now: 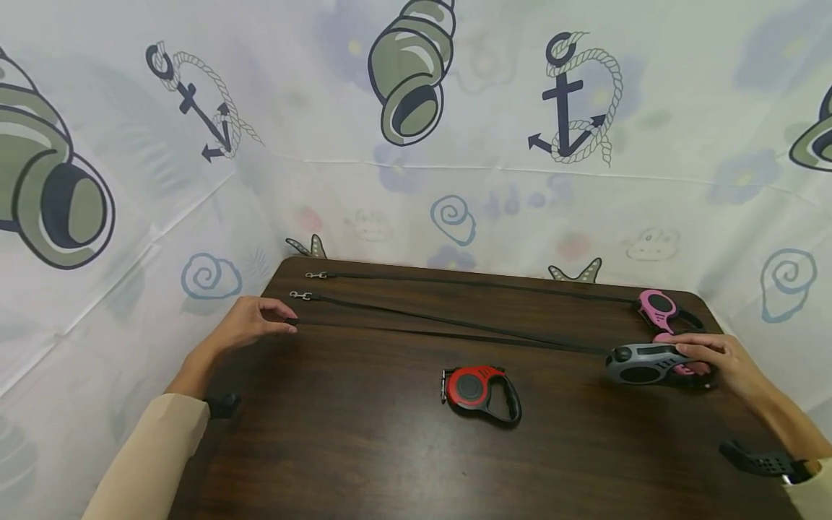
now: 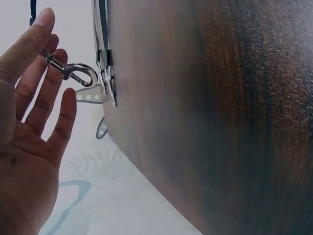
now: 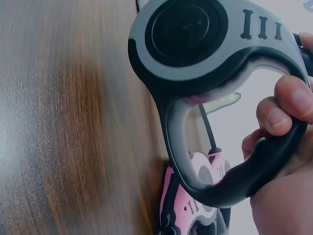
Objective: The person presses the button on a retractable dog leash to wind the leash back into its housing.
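Note:
A grey and black retractable dog leash (image 1: 640, 363) is held by its looped handle in my right hand (image 1: 731, 357), whose fingers curl round the grip in the right wrist view. Its thin black cord (image 1: 403, 331) stretches left across the table to my left hand (image 1: 250, 321). There, thumb and fingers pinch the cord's end beside a metal snap clip (image 2: 80, 73), which sticks out past the fingers in the left wrist view. Beneath the grey leash lies a pink retractable leash (image 3: 183, 208), partly hidden by it and the right hand.
Another pink leash (image 1: 658, 303) lies at the back right. Two metal clips (image 1: 301, 295) on extended black cords rest at the back left. A red retractable leash (image 1: 471, 388) lies mid-table on the dark wooden table (image 1: 338, 448). Patterned cloth (image 1: 494, 130) hangs behind.

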`<state>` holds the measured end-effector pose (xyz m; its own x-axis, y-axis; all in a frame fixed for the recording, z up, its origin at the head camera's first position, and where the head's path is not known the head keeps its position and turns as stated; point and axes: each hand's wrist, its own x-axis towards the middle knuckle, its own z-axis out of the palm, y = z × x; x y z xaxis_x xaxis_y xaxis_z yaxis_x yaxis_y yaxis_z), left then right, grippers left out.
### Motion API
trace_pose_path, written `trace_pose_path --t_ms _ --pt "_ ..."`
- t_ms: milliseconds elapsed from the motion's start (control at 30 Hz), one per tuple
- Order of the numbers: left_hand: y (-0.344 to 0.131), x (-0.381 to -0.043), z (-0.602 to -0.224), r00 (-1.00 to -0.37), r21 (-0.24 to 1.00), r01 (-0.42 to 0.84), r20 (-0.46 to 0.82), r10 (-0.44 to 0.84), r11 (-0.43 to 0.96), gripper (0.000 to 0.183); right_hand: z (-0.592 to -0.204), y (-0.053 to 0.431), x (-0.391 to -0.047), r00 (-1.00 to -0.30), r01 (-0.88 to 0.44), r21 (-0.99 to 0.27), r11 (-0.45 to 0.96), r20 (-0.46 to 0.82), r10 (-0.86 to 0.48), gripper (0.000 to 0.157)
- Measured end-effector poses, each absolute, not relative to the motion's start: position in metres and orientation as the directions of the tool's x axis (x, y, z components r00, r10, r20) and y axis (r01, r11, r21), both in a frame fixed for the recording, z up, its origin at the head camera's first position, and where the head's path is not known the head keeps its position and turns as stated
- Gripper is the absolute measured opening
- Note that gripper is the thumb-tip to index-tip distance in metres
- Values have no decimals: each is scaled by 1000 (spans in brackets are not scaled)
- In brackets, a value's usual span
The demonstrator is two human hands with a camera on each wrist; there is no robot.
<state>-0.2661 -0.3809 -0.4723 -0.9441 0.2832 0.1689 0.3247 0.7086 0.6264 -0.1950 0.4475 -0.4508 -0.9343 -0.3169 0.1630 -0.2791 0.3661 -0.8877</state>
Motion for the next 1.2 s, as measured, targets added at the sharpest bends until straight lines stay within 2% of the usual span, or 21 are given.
trace_pose_path --t_ms 100,200,333,467,867,1200 --pt "-380 -266 -472 -943 631 326 169 286 703 19 -450 447 -195 -939 -262 -880 396 138 -315 39" --pt "-378 -267 -471 -944 632 323 166 284 705 19 -449 445 -194 -946 -257 -834 489 115 -302 31" --pt "-376 -268 -471 -942 625 330 171 289 707 20 -448 442 -193 -960 -241 -755 610 92 -266 32" --pt "-374 -268 -471 -934 615 353 188 304 705 20 -445 437 -193 -967 -228 -716 660 88 -239 31" --pt "-363 -263 -463 -932 615 356 184 311 704 21 -436 422 -192 -962 -235 -734 638 83 -259 31" --pt "-357 -261 -456 -931 624 357 180 317 695 20 -432 407 -192 -942 -307 -747 589 150 -301 32"
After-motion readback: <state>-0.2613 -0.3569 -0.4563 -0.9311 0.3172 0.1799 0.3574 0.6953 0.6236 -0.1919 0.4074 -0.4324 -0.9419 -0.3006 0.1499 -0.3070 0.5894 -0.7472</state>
